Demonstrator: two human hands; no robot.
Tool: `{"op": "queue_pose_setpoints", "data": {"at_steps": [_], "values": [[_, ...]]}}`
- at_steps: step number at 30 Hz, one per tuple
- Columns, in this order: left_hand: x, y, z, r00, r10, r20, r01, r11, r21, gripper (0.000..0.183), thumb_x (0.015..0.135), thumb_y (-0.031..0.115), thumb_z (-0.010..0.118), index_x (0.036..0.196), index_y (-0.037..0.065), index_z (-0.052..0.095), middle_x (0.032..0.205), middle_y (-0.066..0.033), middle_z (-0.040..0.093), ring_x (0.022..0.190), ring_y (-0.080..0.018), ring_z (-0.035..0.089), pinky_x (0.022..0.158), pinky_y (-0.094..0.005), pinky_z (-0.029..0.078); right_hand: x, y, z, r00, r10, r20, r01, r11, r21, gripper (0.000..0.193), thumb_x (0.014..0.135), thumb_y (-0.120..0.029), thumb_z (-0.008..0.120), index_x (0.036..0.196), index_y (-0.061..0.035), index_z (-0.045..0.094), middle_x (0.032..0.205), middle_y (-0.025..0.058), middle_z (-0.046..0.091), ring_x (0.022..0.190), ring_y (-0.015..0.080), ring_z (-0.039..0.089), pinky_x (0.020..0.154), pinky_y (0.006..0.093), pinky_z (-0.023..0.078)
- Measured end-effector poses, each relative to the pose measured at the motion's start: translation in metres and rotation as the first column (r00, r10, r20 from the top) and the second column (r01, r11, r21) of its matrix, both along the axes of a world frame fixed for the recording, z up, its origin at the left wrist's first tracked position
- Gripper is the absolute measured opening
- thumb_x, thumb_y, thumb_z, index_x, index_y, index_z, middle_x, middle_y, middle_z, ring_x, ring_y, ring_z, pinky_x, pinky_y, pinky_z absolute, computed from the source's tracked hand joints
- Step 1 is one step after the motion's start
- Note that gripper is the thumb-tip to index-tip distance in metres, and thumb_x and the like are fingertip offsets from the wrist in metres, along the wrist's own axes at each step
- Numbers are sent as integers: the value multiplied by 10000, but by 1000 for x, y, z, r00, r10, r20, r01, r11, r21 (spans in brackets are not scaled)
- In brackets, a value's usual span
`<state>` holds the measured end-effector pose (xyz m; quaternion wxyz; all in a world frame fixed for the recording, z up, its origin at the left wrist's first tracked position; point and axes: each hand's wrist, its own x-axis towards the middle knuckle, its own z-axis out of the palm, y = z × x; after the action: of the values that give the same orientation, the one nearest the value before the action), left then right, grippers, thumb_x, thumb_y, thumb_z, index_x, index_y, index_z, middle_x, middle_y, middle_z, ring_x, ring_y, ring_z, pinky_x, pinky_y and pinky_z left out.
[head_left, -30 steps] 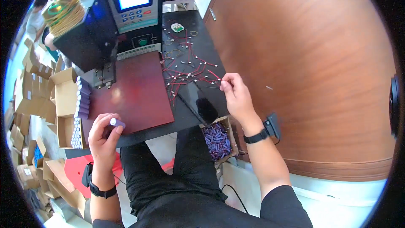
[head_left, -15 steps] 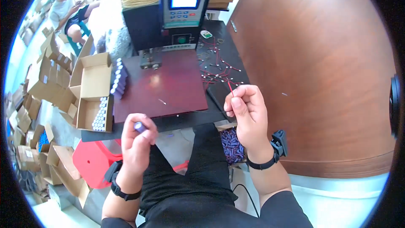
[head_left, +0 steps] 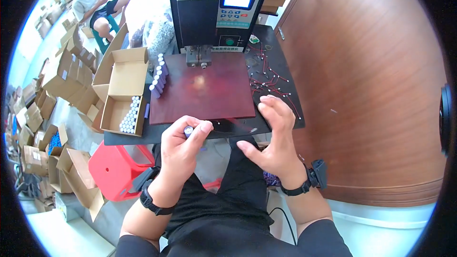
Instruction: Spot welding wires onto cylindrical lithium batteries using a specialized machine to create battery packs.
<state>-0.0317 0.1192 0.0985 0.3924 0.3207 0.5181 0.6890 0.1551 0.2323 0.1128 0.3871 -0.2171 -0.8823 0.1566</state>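
My left hand [head_left: 180,148] is closed around a small purple cylindrical battery cell [head_left: 188,131], whose pale end faces up between thumb and fingers. To its right, my right hand [head_left: 276,140] has its thumb and fingers spread apart with nothing gripped. A blurred thin red wire [head_left: 240,123] with a pale tip runs between the hands; what holds its left end is not clear. Beyond them lies a dark red board [head_left: 200,102] under the head of a black machine [head_left: 197,24]. Several purple cells [head_left: 158,77] stand in a row along the board's left edge.
An open cardboard box [head_left: 112,113] of cells sits at the table's left. Red wires [head_left: 271,83] lie scattered on the right, beside a brown wooden door [head_left: 366,90]. A red stool [head_left: 114,171] stands below left. A seated person [head_left: 97,7] is far left among cartons.
My right hand has opened from its pinch on the red wire, which now lies nearer my left hand. My left hand has moved right with the cell. The view has shifted.
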Motion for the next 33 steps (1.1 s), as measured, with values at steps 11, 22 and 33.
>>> {"op": "queue_pose_setpoints", "data": {"at_steps": [11, 22, 33], "values": [[4, 19, -15, 998, 64, 17, -65, 996, 65, 85, 990, 98, 682, 965, 20, 661, 777, 33, 621, 597, -5, 412, 521, -188, 297, -28, 4, -43, 983, 134, -128, -165, 949, -270, 120, 939, -155, 699, 1031, -93, 655, 998, 46, 707, 994, 248, 646, 967, 397, 415], [-18, 56, -38, 986, -15, -164, 0, 995, -95, 128, 1027, 135, 639, 1048, 9, 642, 856, 52, 582, 755, -26, 473, 677, -199, 393, -42, 37, -50, 987, 37, -156, -100, 901, -422, 124, 977, -144, 662, 963, -23, 635, 921, 87, 606, 857, 243, 579, 789, 341, 465], [-64, 80, -43, 623, 87, -778, -159, 987, -17, 253, 956, 96, 664, 1185, -12, 680, 992, -79, 620, 922, -197, 592, 861, -298, 471, -67, 83, -66, 961, -21, -275, -143, 814, -563, 116, 933, -107, 685, 884, -9, 647, 832, 34, 597, 769, 154, 556, 734, 293, 444]]}}
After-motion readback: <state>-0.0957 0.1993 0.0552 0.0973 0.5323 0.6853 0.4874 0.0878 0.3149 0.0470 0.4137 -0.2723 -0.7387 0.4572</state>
